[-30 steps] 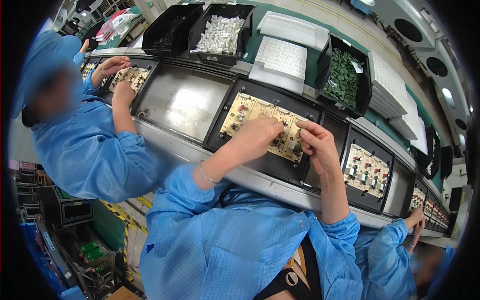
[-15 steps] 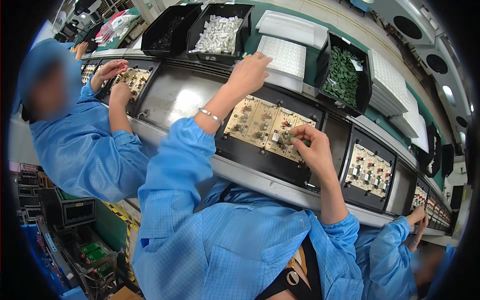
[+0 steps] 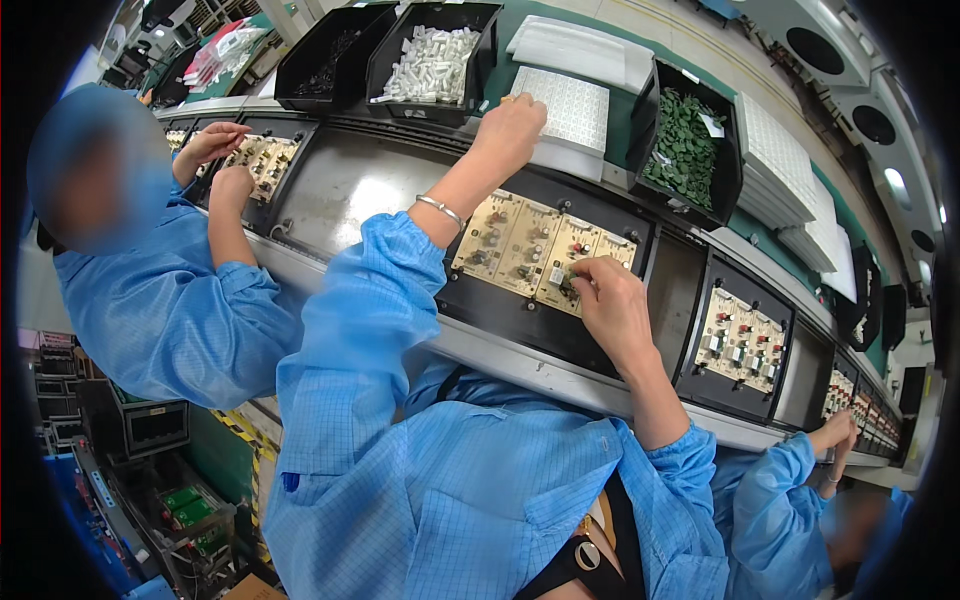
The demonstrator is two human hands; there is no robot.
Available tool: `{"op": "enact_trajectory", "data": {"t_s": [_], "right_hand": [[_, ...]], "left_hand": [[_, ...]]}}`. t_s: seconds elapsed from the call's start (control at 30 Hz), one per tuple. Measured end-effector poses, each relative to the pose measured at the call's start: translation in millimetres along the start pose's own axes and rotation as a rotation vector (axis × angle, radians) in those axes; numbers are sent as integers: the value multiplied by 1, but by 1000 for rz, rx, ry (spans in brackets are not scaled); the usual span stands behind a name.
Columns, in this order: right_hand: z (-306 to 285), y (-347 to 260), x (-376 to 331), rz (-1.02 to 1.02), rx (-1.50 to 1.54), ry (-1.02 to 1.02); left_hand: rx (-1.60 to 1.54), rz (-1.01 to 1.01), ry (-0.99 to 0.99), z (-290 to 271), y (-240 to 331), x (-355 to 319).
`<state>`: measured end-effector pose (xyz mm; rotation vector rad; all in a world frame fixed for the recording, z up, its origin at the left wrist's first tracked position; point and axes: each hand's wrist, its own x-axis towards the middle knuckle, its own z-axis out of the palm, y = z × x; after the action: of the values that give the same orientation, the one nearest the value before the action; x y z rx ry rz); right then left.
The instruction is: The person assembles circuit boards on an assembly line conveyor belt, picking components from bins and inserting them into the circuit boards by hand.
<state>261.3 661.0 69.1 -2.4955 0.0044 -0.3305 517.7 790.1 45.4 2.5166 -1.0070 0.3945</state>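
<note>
My left hand (image 3: 510, 135) has moved beyond the board (image 3: 535, 245); my right hand (image 3: 612, 308) curls over it. I can't tell either grasp.

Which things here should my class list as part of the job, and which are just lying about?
Likely in the job:
tan rectangular circuit boards, under the right hand
black rectangular frame holding them
white rectangular gridded tray, beside the left hand
black plastic bin of green pieces

Apparently lying about:
crumpled pink and clear plastic bags
brown cardboard box
</note>
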Motion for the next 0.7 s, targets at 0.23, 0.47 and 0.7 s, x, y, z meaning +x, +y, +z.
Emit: {"op": "enact_trajectory", "data": {"t_s": [0.23,0.47,0.7], "right_hand": [[5,-2,-3,-70,-104,16],[2,1,-1,9,-59,-5],[-6,5,6,147,86,-70]], "left_hand": [[-131,58,122,-31,9,-25],[-279,-12,-166,-81,39,-86],[-271,-45,-265,-85,55,-133]]}}
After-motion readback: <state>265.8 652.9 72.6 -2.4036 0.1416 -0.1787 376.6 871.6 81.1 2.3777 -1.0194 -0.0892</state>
